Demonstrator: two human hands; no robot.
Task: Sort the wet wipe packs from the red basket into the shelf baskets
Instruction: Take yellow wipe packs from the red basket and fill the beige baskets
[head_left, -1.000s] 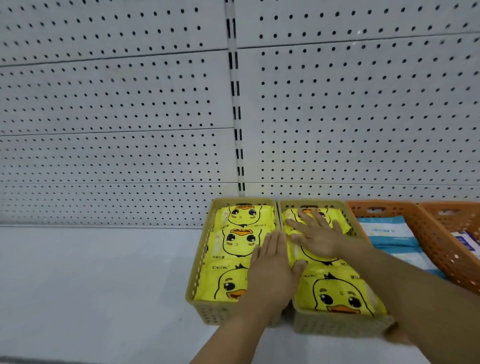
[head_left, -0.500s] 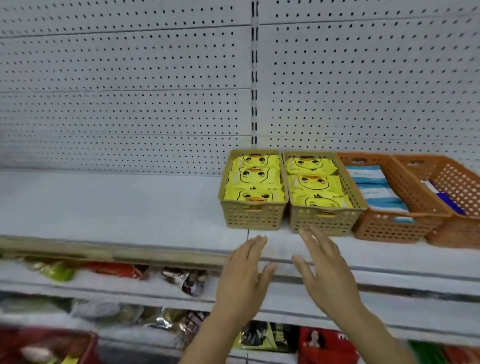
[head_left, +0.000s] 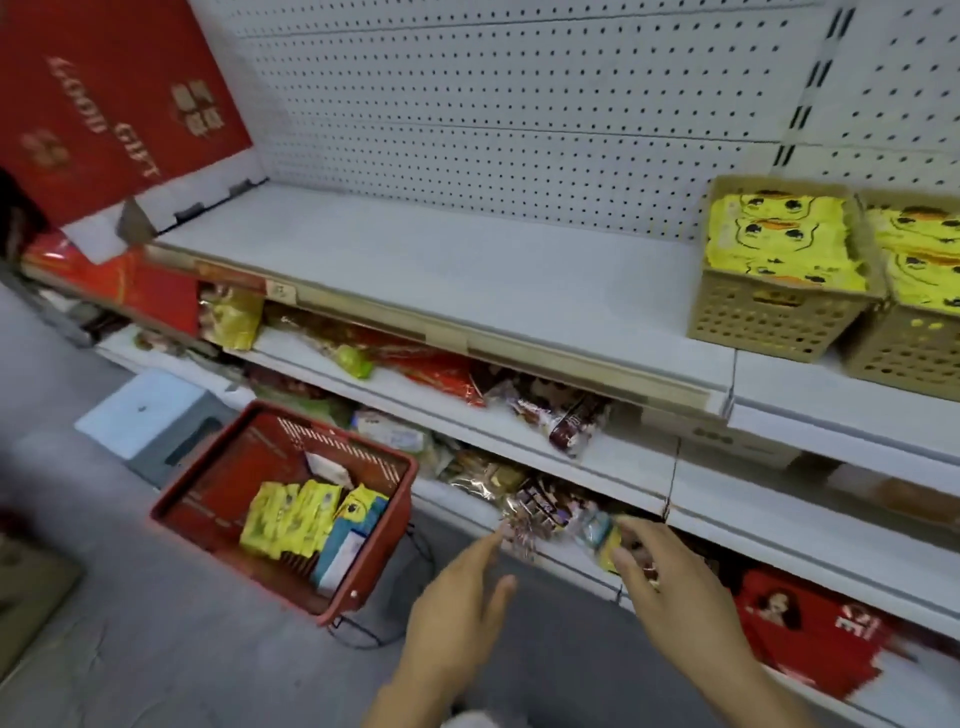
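red plastic basket, glossy wipe packs

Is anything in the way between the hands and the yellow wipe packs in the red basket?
Nothing visible is. The left hand and right hand are empty and open, to the right of the red basket. The basket is open on top, and nothing covers the yellow wipe packs inside.

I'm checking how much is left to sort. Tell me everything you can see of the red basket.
The red basket is plastic-looking, with slotted walls, standing upright on the grey floor before the shelving, askew to it. Its dark wire handle hangs folded down at the near corner. Inside, several yellow packs and a blue-and-white pack lean together. The left hand and right hand hover apart from it.
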